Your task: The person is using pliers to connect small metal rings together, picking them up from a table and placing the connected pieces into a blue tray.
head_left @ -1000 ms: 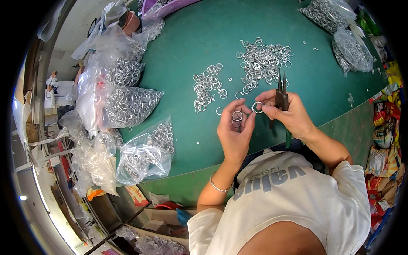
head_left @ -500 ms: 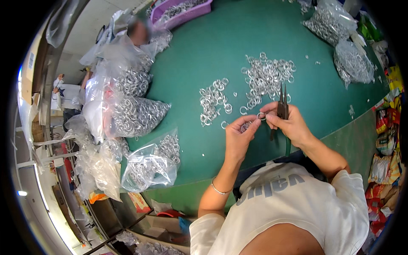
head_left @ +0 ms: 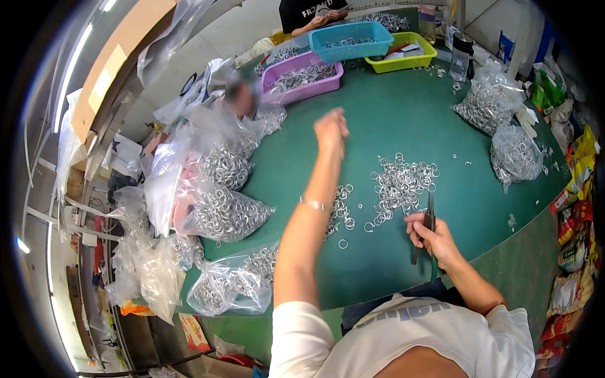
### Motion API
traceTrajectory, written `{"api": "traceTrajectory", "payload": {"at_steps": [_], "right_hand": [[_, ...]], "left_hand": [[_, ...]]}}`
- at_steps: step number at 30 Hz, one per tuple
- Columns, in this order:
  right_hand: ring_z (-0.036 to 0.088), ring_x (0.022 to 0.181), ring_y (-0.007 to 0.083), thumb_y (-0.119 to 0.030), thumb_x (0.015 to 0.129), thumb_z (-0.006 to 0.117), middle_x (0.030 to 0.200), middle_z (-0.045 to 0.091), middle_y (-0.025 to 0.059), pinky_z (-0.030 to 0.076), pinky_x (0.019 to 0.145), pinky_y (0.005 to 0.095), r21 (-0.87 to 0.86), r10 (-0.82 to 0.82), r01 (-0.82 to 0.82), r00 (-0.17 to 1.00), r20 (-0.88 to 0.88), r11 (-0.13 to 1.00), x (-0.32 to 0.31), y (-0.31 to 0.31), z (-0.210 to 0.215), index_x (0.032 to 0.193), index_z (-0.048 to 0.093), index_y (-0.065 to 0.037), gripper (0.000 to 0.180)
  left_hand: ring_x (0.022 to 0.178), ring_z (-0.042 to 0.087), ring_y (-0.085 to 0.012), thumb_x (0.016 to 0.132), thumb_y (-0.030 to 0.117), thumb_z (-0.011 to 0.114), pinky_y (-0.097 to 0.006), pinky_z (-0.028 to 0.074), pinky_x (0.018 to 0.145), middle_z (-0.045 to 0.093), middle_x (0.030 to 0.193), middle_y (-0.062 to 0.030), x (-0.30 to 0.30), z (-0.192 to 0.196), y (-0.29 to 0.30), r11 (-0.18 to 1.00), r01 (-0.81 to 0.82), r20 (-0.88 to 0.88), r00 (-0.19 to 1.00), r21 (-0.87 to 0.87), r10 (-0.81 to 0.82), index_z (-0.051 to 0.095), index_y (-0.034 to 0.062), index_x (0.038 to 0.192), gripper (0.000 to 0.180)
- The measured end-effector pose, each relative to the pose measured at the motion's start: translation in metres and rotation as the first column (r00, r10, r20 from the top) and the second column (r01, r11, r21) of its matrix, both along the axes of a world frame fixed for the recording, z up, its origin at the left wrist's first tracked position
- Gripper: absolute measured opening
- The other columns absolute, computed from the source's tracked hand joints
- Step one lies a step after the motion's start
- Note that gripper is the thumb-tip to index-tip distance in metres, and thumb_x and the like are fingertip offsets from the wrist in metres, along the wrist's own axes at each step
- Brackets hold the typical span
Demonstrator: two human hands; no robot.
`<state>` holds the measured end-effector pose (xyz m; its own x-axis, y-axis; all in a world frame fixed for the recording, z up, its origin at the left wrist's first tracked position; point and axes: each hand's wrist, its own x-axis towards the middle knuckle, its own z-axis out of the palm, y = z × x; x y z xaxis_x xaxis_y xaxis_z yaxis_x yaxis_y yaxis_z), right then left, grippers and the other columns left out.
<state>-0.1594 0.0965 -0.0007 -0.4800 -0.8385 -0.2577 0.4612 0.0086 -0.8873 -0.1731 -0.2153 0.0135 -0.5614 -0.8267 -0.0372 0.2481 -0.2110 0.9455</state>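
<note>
My left hand is stretched far forward over the table, just short of the purple tray of metal rings. Its fingers are curled closed, and what they may hold is hidden. My right hand grips a pair of long-nosed pliers with a green handle, jaws pointing up and away from me. Just beyond it lies a large loose pile of silver rings. A smaller ring pile is partly covered by my left forearm. One single ring rests nearer to me.
Plastic bags of rings line the table's left side; more bags stand at the right. Behind the purple tray are a blue tray, a yellow-green tray and a clear bottle. Another person's hands show at the far edge.
My left hand has left the ring it held near the right hand and reached forward toward the purple tray. The right hand still holds the pliers. The view has tilted up, showing more trays.
</note>
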Motion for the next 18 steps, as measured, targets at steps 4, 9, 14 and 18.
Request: {"api": "traceTrajectory", "payload": {"at_steps": [4, 9, 14, 18], "right_hand": [[0.047, 0.058, 0.008, -0.01, 0.088, 0.049, 0.074, 0.054, 0.0039, 0.034, 0.049, 0.0204, 0.043, 0.002, -0.001, 1.0, -0.025, 0.999, -0.004, 0.007, -0.006, 0.099, 0.057, 0.001, 0.018], [0.046, 0.057, 0.007, -0.011, 0.086, 0.053, 0.076, 0.055, 0.0037, 0.034, 0.05, 0.0193, 0.037, 0.053, -0.05, 0.993, -0.106, 0.998, 0.009, 0.001, 0.003, 0.101, 0.057, 0.002, 0.02], [0.043, 0.054, 0.0034, -0.01, 0.081, 0.062, 0.065, 0.053, -0.0021, 0.033, 0.048, 0.0193, 0.082, 0.138, -0.124, 0.969, -0.204, 0.989, 0.027, -0.013, 0.008, 0.089, 0.059, 0.0, 0.014], [0.042, 0.052, 0.0032, -0.01, 0.081, 0.061, 0.064, 0.053, -0.0015, 0.032, 0.046, 0.0194, 0.089, 0.182, -0.161, 0.926, -0.331, 0.983, 0.031, -0.015, -0.002, 0.085, 0.057, -0.001, 0.01]], "left_hand": [[0.104, 0.05, -0.0289, 0.085, 0.0, 0.044, -0.034, 0.047, 0.084, 0.044, 0.117, -0.0261, 0.059, -0.01, 0.077, 0.844, 0.378, -0.331, 0.908, 0.38, -0.257, 0.03, -0.0115, 0.125, 0.044], [0.126, 0.031, -0.0332, 0.083, -0.006, 0.039, -0.041, 0.029, 0.103, 0.031, 0.133, -0.0251, 0.139, -0.006, 0.155, 0.792, 0.505, -0.398, 0.842, 0.343, -0.365, 0.028, -0.0065, 0.129, 0.047], [0.124, 0.035, -0.0272, 0.084, -0.006, 0.039, -0.035, 0.03, 0.103, 0.031, 0.135, -0.0215, 0.158, -0.006, 0.207, 0.879, 0.393, -0.182, 0.917, 0.269, -0.354, 0.028, -0.0058, 0.13, 0.046], [0.124, 0.036, -0.0255, 0.085, -0.008, 0.037, -0.033, 0.033, 0.099, 0.033, 0.135, -0.0191, 0.165, -0.012, 0.215, 0.937, 0.347, -0.109, 0.933, 0.033, -0.342, 0.037, -0.0029, 0.126, 0.042]]}}
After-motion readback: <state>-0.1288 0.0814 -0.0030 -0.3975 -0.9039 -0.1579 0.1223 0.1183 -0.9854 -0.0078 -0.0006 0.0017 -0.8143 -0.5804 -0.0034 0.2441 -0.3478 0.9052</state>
